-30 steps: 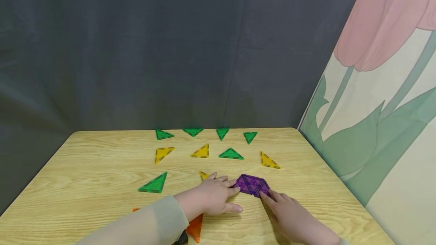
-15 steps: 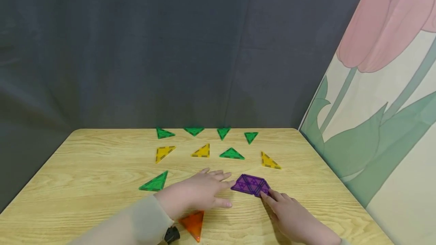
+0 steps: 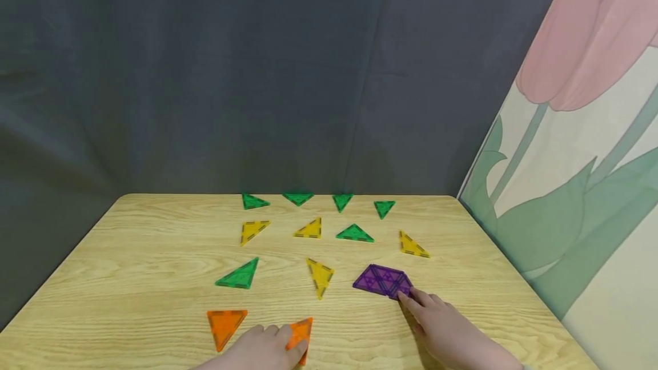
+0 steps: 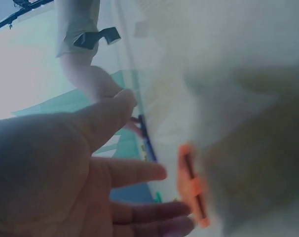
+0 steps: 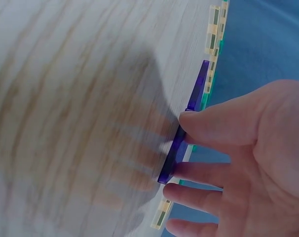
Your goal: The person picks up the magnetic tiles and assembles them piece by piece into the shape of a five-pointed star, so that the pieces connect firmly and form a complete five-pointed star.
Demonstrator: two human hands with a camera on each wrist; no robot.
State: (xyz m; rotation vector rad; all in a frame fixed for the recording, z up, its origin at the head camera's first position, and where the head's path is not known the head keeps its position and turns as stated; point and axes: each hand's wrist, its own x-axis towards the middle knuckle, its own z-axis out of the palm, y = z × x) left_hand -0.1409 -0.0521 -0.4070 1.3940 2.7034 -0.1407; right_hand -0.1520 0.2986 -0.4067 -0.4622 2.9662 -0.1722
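Note:
My left hand (image 3: pixel 264 348) is low over the near side of the table, its fingertips at an orange triangular magnetic tile (image 3: pixel 300 336) and partly covering it. In the left wrist view, fairly straight fingers reach toward that orange tile (image 4: pixel 192 185), with the thumb well apart from it. Farther right, several purple triangular magnetic tiles (image 3: pixel 380 280) lie flat, joined edge to edge. My right hand (image 3: pixel 444 324) pinches their near right corner between thumb and index finger. The right wrist view shows the thumb (image 5: pixel 201 123) against the purple edge, the other fingers spread below.
Another orange tile (image 3: pixel 225 327) lies left of my left hand. Beyond are a yellow tile (image 3: pixel 320 278), a green tile (image 3: pixel 239 274) and rows of further yellow and green triangles. A dark curtain (image 3: pixel 247 79) hangs behind the wooden table (image 3: pixel 154 267); a tulip-painted wall (image 3: pixel 591 198) stands right.
My left hand has left the purple tiles' left end and moved back and left to the orange tile, uncovering the yellow tile. My right hand stays at the purple corner.

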